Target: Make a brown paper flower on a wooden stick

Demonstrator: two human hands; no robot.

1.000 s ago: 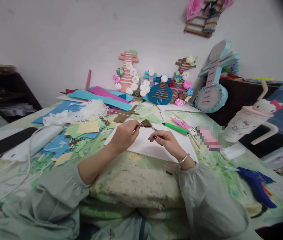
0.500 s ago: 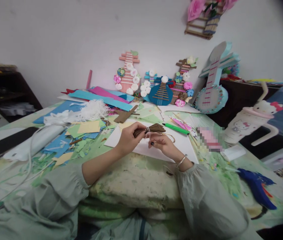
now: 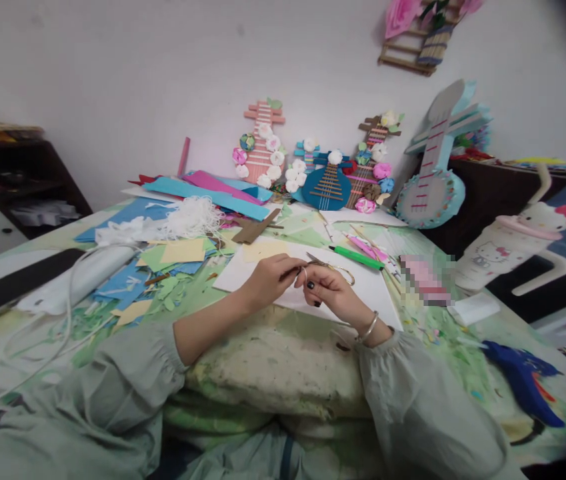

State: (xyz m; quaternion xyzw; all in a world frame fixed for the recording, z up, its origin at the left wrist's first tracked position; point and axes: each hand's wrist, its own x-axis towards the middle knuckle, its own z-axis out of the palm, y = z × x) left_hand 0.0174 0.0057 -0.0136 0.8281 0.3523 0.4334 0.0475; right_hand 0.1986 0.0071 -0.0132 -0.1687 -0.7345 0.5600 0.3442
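Note:
My left hand (image 3: 267, 281) is closed round a small brown bundle (image 3: 293, 271), of which only a dark tip shows between my hands. My right hand (image 3: 329, 289) meets it from the right, with dark-nailed fingers pinched on a thin white thread (image 3: 305, 273) at the bundle's end. Both hands hover over a white sheet of paper (image 3: 373, 293). A pair of scissors with gold handles (image 3: 341, 271) lies on the sheet just behind my right hand.
A green pen (image 3: 355, 257) lies behind the sheet. Coloured paper scraps (image 3: 173, 257), white string (image 3: 190, 217) and a brown cut-out (image 3: 253, 229) lie to the left. Paper guitars (image 3: 330, 183) lean on the wall. A cat-themed cup (image 3: 505, 250) stands right. A phone (image 3: 13, 283) lies far left.
My hands have drawn closer together and lower. The brown bundle, fanned out and plain half a second ago, is now almost hidden between them. The view has shifted slightly.

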